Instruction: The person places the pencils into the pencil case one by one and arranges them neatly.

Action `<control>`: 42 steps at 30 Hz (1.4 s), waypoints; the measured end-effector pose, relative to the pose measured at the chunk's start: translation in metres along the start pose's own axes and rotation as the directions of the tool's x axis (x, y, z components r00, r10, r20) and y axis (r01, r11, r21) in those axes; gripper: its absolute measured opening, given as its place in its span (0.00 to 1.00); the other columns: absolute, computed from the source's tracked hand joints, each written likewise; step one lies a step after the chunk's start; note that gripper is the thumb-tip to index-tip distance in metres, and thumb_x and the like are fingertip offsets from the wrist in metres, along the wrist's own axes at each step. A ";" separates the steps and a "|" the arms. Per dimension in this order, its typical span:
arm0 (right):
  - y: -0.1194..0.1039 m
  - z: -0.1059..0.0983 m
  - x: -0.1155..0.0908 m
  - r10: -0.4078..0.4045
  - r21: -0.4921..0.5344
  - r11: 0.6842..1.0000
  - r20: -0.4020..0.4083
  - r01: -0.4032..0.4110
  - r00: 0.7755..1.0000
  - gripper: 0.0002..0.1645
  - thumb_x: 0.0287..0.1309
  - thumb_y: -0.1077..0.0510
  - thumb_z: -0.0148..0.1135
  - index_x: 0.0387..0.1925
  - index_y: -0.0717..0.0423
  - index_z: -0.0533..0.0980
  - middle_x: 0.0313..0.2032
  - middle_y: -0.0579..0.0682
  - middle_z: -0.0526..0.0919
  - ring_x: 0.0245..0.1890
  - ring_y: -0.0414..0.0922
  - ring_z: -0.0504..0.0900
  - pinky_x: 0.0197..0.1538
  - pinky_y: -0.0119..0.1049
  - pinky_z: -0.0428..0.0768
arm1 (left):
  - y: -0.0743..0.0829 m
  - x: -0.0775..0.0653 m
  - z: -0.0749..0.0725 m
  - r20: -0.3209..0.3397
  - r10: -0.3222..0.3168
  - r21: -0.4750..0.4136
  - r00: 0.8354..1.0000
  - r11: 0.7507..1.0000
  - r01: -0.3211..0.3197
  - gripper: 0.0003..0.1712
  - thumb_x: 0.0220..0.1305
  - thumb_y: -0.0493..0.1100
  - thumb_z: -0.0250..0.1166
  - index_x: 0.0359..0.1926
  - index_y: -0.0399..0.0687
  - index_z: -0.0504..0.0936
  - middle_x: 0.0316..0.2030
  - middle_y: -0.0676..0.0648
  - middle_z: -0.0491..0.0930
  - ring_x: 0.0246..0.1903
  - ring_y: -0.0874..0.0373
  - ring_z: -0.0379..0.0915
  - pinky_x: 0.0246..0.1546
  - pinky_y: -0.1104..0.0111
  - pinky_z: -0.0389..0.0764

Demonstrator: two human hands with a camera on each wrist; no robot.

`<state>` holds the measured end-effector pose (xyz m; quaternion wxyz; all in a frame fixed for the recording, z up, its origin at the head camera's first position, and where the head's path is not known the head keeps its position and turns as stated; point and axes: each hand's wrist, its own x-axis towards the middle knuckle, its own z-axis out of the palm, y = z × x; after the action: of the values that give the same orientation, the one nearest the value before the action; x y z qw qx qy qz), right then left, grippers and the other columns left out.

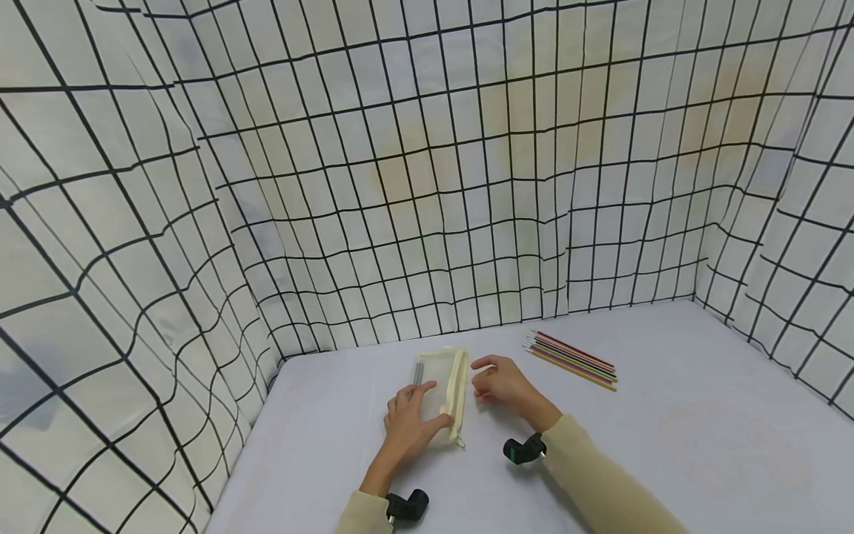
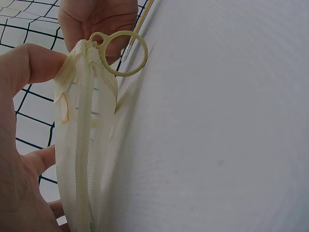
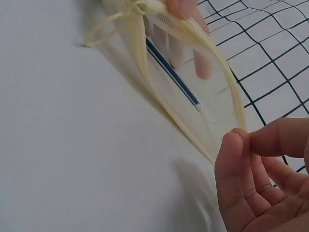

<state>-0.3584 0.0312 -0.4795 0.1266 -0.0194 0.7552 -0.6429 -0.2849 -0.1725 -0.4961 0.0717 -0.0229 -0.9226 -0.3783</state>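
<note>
A cream mesh zip pouch [image 1: 437, 371] lies on the white table, with a slim pen-like item [image 3: 171, 72] inside, dark blue and clear in the right wrist view. My left hand [image 1: 408, 424] grips the pouch's near end, thumb by the zipper and fingers spread across its other side. Close to the thumb hangs the zipper's ring pull [image 2: 145, 50]. Just right of the pouch, my right hand [image 1: 503, 384] hovers with bent fingers. Its thumb and index fingertips [image 3: 232, 140] meet in front of the pouch's far corner in the right wrist view; nothing shows between them.
A bundle of several coloured pencils [image 1: 572, 361] lies at the back of the table, right of the pouch. White curtains with a black grid [image 1: 460, 185] enclose the table at the back and both sides. Each wrist carries a small black camera [image 1: 525, 449].
</note>
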 end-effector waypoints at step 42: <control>0.006 -0.163 -0.021 -0.290 -0.542 0.799 0.033 0.261 0.956 0.24 0.66 0.62 0.60 0.62 0.63 0.73 0.44 0.58 0.82 0.35 0.46 0.79 0.32 0.35 0.77 | -0.004 0.000 -0.001 0.030 0.023 -0.003 0.999 1.000 -0.023 0.45 0.50 0.58 0.69 0.71 0.57 0.72 0.72 0.37 0.61 0.71 0.32 0.50 0.65 0.32 0.52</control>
<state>-0.3725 0.1935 -0.4586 0.0017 -0.1472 0.8977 -0.4153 -0.2849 -0.1764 -0.4983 0.0620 -0.0392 -0.9229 -0.3780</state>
